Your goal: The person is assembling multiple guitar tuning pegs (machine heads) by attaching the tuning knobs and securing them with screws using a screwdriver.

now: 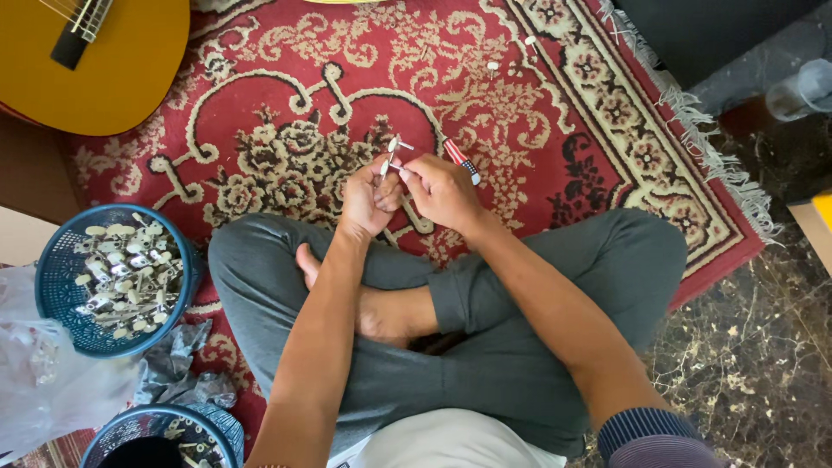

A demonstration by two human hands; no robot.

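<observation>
I sit cross-legged on a red patterned carpet (537,113). My left hand (368,198) pinches a small metal guitar tuning peg (392,154) with a pale knob, held upright in front of my knees. My right hand (444,191) grips a red-handled screwdriver (459,159), whose tip meets the peg where the two hands come together. The screwdriver's handle sticks out up and to the right of my fingers.
A blue basket (61,260) full of several metal tuning pegs stands at my left; a second blue basket (130,426) sits below it. Grey cloth (178,368) and a plastic bag (35,381) lie between them. A yellow guitar body (121,69) rests at top left. Dark marble floor (754,347) lies right.
</observation>
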